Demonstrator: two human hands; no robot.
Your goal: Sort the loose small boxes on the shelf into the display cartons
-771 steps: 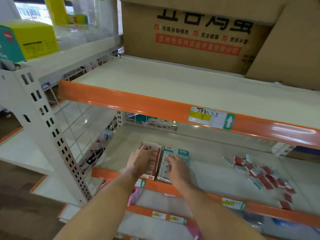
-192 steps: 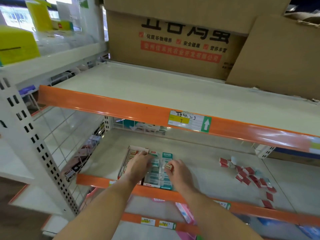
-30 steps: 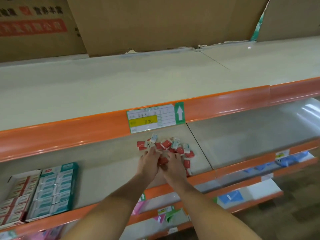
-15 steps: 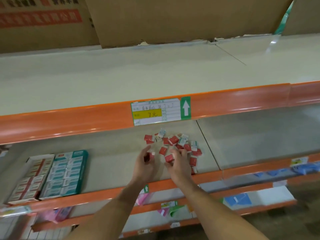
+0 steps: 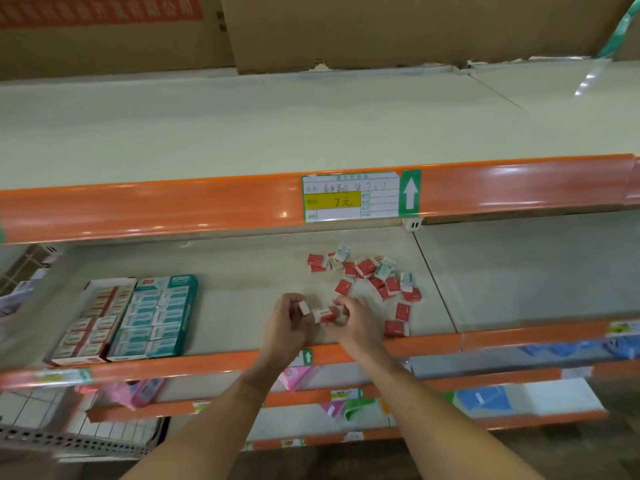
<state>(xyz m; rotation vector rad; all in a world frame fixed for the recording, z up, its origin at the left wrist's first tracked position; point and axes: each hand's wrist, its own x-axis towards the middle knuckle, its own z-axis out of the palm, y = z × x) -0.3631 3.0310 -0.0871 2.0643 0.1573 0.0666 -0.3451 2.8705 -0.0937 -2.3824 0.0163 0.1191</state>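
A heap of several loose small boxes (image 5: pixel 372 273), mostly red with a few teal-and-white ones, lies on the middle shelf (image 5: pixel 235 299) right of centre. My left hand (image 5: pixel 289 323) grips a small box showing its white end (image 5: pixel 304 308). My right hand (image 5: pixel 356 318) pinches a red small box (image 5: pixel 323 313) just in front of the heap. At the shelf's left stand two display cartons side by side: a red carton (image 5: pixel 91 320) and a teal carton (image 5: pixel 157 315), both packed with rows of boxes.
An orange shelf lip with a price label (image 5: pixel 349 197) hangs over the heap. Large cardboard cartons (image 5: pixel 381 29) stand at the back of the upper shelf. Pink and blue packets (image 5: pixel 294 377) hang on lower shelves. A wire side panel (image 5: pixel 24 268) closes the left end.
Both hands have pulled back from the heap toward the shelf front, each holding a box. The view has shifted left, so the two cartons show more fully.
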